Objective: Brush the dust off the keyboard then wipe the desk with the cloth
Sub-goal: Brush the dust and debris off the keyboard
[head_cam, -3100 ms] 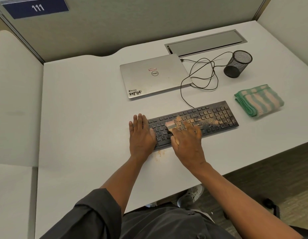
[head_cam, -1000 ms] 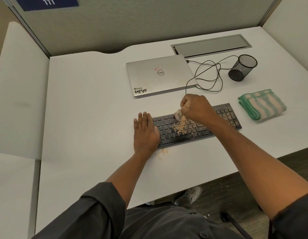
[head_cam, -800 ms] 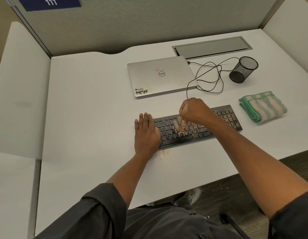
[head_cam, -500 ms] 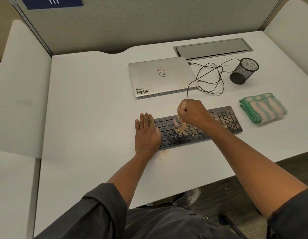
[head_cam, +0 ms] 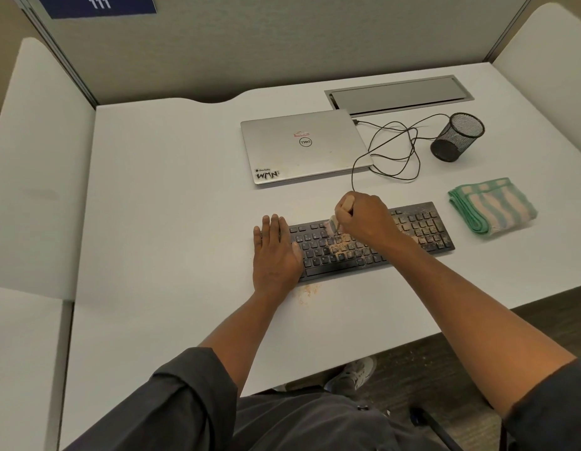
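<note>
Brushing goes on, dust not yet cleared.
Head view: since a second ago the right hand point(head_cam: 367, 219) has barely shifted over the keyboard point(head_cam: 364, 247); its grip is clamped on the brush point(head_cam: 339, 213). Left hand point(head_cam: 273, 252) flat, steadying. Cloth point(head_cam: 491, 206) waits on the counter point(head_cam: 172, 222).

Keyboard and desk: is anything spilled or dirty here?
Yes. Tan dust covers the keyboard, thickest at its middle and right keys, and a small patch lies on the desk at its front edge.
</note>
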Tool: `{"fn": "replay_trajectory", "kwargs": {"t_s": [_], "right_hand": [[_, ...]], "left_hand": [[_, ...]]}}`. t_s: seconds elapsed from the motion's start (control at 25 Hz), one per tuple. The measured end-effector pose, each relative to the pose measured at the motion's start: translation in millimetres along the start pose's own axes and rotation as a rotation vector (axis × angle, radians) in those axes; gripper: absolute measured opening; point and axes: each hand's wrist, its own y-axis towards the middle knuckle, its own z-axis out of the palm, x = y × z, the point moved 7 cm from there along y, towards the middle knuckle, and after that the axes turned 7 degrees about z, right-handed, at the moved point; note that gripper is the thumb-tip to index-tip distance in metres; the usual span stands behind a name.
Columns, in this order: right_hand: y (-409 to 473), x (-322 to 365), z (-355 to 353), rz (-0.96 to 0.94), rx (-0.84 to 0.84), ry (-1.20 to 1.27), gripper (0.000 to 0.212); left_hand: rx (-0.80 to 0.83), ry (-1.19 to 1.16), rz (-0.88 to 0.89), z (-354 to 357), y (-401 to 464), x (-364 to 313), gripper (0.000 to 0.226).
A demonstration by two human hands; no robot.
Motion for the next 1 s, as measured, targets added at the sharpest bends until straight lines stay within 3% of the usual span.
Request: {"fn": "replay_trajectory", "kwargs": {"t_s": [0.28,0.52,0.68,0.88,1.0], "right_hand": [[1.8,3.2,-2.8,0.006,0.014,0.050,0.016],[2.6,5.8,14.9,0.054,0.142,-0.112,0.016],[3.3,8.3,4.3,0.022,0.037,-0.034,0.016],[-1.0,0.3,12.2,0.019,0.116,-0.068,0.016],[-3.1,-0.9,5.1,-0.001,0.058,-0.002,0.017]], "left_hand": [[-0.001,-0.010,-0.002,0.2,-0.3,-0.3,0.075],[-0.007,-0.010,-0.004,-1.0,-0.6,-0.3,0.075],[0.000,-0.009,0.001,0.1,-0.6,-0.5,0.074],[-0.004,-0.012,0.004,0.7,-0.1,-0.6,0.074],[-0.003,-0.013,0.000,-0.6,-0.6,-0.4,0.073]]}}
